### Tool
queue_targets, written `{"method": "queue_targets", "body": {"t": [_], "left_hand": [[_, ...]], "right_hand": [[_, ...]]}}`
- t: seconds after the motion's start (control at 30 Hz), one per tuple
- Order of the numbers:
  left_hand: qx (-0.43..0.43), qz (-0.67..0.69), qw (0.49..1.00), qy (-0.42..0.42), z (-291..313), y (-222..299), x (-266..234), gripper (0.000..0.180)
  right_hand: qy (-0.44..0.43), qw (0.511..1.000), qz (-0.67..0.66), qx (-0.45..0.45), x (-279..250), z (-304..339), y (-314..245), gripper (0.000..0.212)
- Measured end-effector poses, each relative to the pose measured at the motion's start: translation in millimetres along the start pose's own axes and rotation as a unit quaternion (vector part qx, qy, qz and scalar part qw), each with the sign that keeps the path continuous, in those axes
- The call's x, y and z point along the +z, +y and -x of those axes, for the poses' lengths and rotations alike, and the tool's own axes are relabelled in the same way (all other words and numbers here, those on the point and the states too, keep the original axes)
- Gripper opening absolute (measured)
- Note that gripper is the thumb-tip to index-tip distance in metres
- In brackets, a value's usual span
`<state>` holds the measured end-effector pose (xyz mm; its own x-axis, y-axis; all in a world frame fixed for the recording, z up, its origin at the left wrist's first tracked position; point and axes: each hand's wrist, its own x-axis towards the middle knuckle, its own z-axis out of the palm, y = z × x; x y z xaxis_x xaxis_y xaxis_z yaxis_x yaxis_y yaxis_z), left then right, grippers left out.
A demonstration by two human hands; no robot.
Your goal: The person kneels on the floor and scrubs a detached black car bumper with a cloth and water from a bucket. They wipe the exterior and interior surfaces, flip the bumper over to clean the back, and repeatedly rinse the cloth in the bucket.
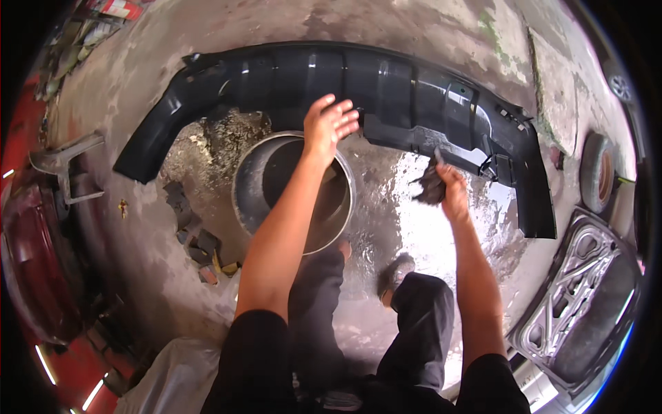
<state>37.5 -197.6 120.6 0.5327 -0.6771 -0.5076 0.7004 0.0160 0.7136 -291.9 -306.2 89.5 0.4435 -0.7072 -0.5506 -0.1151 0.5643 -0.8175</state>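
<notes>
A long black car bumper [324, 72] lies curved across the wet floor in front of me. My left hand [329, 130] is empty, its fingers apart, over the bumper's near edge; I cannot tell whether it touches. Below that arm stands a wide round metal tub [240, 190] with dark liquid inside, partly hidden by my forearm. In my right hand [453, 193] a dark, wet-looking rag [432, 185] is bunched up and hangs down. The rag is close to the bumper's near edge, right of the middle.
Broken stone pieces [205, 245] lie left of the tub. A grey bracket-like part [65, 162] and a dark red car panel [41, 265] are at far left. On the right are a wheel [597, 171] and a metal-framed car panel [572, 276]. My feet stand on wet concrete.
</notes>
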Motion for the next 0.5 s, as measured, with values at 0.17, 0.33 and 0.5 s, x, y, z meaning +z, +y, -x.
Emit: {"method": "queue_targets", "body": {"t": [0.17,0.33,0.5], "left_hand": [[-0.033,-0.077,0.996,0.034,146.9,64.6,-38.9,0.040],[-0.129,-0.179,0.955,0.196,296.5,41.7,-212.1,0.041],[-0.284,-0.325,0.809,0.399,491.8,60.8,-322.8,0.032]], "right_hand": [[-0.003,0.996,-0.052,0.075,93.1,97.5,-66.9,0.014],[-0.071,0.990,0.074,-0.097,145.3,141.5,-61.8,0.021],[-0.161,0.981,0.110,-0.007,230.5,148.1,-90.8,0.023]]}}
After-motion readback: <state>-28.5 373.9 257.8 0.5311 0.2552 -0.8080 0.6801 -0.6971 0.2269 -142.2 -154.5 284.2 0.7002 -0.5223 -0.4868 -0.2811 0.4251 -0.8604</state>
